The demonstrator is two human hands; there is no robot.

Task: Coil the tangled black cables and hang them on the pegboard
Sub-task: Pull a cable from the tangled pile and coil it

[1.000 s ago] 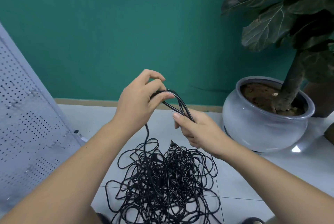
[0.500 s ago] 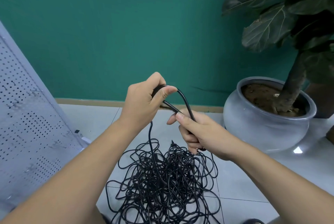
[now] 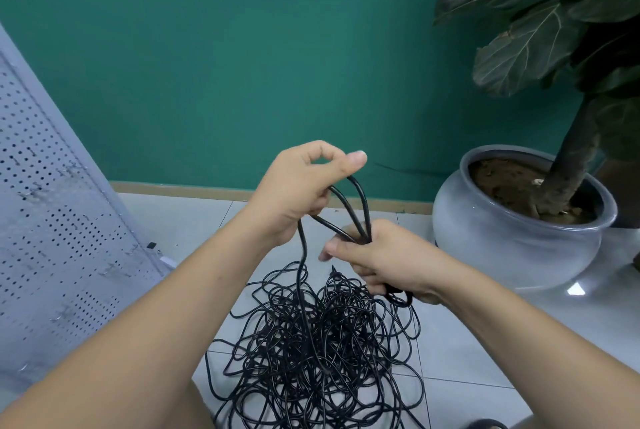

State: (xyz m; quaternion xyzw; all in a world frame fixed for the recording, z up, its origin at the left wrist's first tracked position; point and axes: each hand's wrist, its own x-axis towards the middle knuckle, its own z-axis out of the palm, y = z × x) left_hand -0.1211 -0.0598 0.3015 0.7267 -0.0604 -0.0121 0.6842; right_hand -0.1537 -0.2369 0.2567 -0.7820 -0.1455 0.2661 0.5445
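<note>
Tiled floor (image 3: 194,217) | black cables (image 3: 322,342) tangled heap | left hand (image 3: 301,193), right hand (image 3: 388,259) clasp loops

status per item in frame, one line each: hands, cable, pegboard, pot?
left hand: raised, fingers curled round the cable loops.
right hand: lower, grips the loops' bottom end.
cable loops: a few, held between both hands.
cable pile: tangled on the floor, one strand up to the left hand.
pegboard: no cable on it.
plant pot: upright on the floor.
</note>
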